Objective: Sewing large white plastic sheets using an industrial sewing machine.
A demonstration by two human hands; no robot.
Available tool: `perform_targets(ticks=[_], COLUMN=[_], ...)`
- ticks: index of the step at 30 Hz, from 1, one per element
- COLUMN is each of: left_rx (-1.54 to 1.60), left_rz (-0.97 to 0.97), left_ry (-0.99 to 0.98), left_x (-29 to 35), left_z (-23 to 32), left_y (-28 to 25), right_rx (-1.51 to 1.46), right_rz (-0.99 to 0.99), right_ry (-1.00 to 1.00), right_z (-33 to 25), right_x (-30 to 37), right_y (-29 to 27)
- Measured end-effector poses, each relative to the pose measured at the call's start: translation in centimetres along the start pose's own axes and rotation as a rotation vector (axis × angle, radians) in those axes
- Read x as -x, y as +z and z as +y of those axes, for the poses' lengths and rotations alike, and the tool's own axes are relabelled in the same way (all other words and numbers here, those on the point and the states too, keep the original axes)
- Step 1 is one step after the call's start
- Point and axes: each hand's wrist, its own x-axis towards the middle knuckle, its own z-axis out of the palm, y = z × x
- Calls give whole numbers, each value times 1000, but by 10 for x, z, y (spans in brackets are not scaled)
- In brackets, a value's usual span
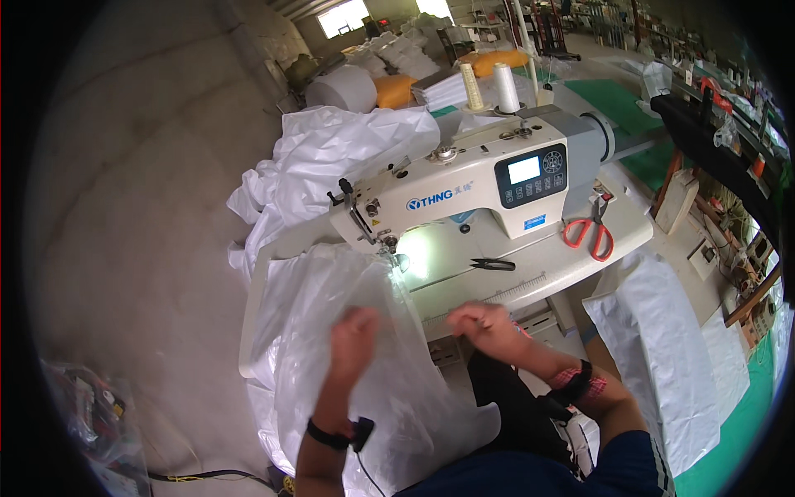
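Observation:
My left hand (354, 338) is over a translucent white plastic sheet (306, 306). Its fingers look curled closed, though blurred, and whether they pinch the sheet is unclear. By the front edge of the sewing table (460, 294), my right hand (487, 327) is closed with fingers bent inward. Anything inside it is hidden. The sheet runs from under the needle area of a white sewing machine (480, 186) down over the table edge toward my lap. Behind my right hand lie small black thread snips (493, 264). Red-handled scissors (590, 236) rest farther right on the tabletop.
Two thread cones (504, 88) stand behind the machine. Crumpled white sheeting (331, 153) is heaped at the table's far left. White bags (654, 348) hang or lie at the right. A concrete wall (149, 207) rises on the left, with a bag of items (95, 414) below.

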Motion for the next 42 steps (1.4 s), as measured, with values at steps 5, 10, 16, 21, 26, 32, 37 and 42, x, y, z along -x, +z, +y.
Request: perform_targets(ticks=[5, 10, 16, 21, 26, 32, 37, 42], left_rx=[-185, 411, 423, 438, 497, 479, 409, 324], left_rz=[225, -91, -12, 80, 111, 73, 91, 92], left_ry=[49, -253, -373, -391, -383, -460, -433, -422], left_x=[-77, -98, -104, -105, -103, -103, -101, -102], left_z=[-91, -143, -146, -144, -142, -136, -142, -149], left_y=[-12, 87, 119, 125, 124, 116, 119, 121], right_rx=[63, 47, 17, 478, 408, 539, 555, 591], right_rz=[123, 127, 122, 195, 203, 182, 161, 139], right_ry=[153, 129, 324, -34, -16, 13, -5, 21], right_z=[38, 82, 134, 164, 171, 162, 155, 148], right_x=[-25, -92, -168, -182, -180, -179, -177, -176], right_y=[-33, 11, 60, 82, 83, 85, 85, 84])
